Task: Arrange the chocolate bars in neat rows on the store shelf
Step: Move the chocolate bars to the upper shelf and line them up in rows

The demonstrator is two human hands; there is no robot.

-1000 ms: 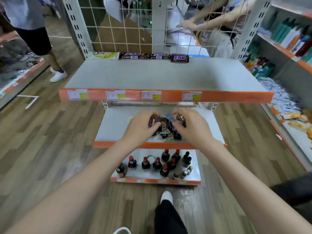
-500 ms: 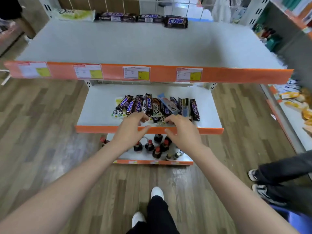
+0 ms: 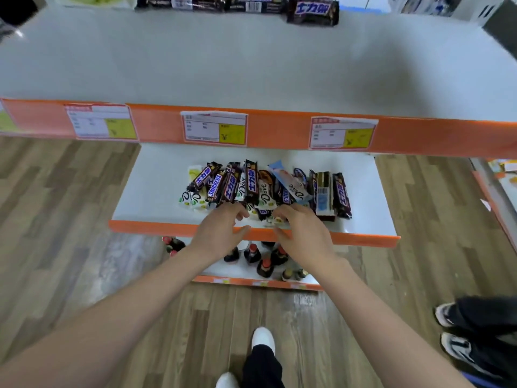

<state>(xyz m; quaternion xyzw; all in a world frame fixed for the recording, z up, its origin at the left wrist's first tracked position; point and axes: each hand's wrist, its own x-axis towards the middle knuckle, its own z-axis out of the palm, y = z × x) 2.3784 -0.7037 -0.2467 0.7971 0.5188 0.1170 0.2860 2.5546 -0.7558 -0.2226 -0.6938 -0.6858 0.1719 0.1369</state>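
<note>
Orange strips edge the white shelves, and the top shelf carries three price labels on its front. On the middle shelf lies a loose pile of chocolate bars, dark wrappers and white ones mixed, overlapping and pointing in slightly different directions. Both hands are at the near edge of this pile, over the orange lip. The left hand has relaxed, slightly bent fingers that reach to the front bars; it holds nothing that I can see. The right hand is the same, fingers spread and lightly bent, fingertips at the wrapper ends, with no bar gripped.

At the back of the top shelf a short row of bars already stands side by side, the right one a dark bar with blue letters. The top shelf juts out over the middle shelf and hides its back part. Under the hands, the bottom shelf holds small dark bottles with red caps. The floor is wood planks. At the right edge, another person's shoes are near.
</note>
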